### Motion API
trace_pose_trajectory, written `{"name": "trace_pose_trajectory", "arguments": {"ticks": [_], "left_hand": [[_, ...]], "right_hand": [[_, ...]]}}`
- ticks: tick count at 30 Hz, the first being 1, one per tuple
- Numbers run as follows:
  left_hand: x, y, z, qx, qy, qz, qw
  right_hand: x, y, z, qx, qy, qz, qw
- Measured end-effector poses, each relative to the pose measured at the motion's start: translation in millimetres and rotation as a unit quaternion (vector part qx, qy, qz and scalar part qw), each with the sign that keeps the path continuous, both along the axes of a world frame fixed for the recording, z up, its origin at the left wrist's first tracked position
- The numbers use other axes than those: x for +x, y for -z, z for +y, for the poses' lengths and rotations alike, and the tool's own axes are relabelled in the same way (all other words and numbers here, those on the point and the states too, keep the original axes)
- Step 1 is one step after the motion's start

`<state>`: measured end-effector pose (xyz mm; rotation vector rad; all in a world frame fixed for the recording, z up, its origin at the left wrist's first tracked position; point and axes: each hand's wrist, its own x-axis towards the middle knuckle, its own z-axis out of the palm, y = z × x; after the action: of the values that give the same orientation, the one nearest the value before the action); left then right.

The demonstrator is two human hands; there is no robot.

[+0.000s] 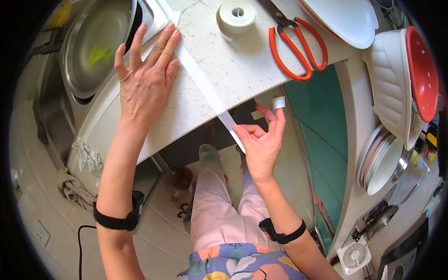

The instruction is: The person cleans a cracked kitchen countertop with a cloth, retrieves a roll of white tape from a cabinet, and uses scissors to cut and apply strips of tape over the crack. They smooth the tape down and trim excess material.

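Note:
A white tape strip (pixel 201 80) runs from beside the sink's edge across the speckled countertop and hangs past its front edge. My left hand (pixel 145 81) lies flat, fingers spread, with the fingertips at the strip's far end by the sink rim. In my right hand (pixel 262 147), the strip's near end is pinched between thumb and finger, off the counter. A small curled white piece (pixel 278 102) sits on a raised fingertip of that hand. Farther back on the counter are a roll of white tape (pixel 238 17) and red-handled scissors (pixel 298 49).
At the left is a steel sink (pixel 51 112) with a metal basin (pixel 81 60) holding a green leaf. White plates (pixel 350 21) overhang the back right. A white basket with a red colander (pixel 422 74) and stacked dishes (pixel 385 161) stand at the right. Crumpled white scraps (pixel 87 156) lie near the sink.

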<state>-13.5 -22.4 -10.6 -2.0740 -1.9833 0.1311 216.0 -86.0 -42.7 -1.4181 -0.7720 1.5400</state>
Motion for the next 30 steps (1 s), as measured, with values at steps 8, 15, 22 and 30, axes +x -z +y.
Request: {"name": "trace_pose_trajectory", "arguments": {"ticks": [8,15,22,30], "left_hand": [[56.8,-9.1,-51.6,-0.071,-0.013,-0.146,0.987],[76.0,-6.4,-73.6,-0.015,-0.002,-0.172,0.985],[75.1,14.5,-61.3,0.106,0.028,-0.241,0.964],[52.5,25.0,-59.3,0.114,0.097,-0.236,0.960]], "right_hand": [[-0.1,7.0,0.0,-0.008,0.019,0.045,0.999],[6.6,0.1,-15.1,0.010,0.008,0.056,0.998],[10.8,-5.5,-31.7,0.066,0.038,0.108,0.991],[27.3,-12.0,5.4,-0.005,0.052,0.243,0.969]]}}
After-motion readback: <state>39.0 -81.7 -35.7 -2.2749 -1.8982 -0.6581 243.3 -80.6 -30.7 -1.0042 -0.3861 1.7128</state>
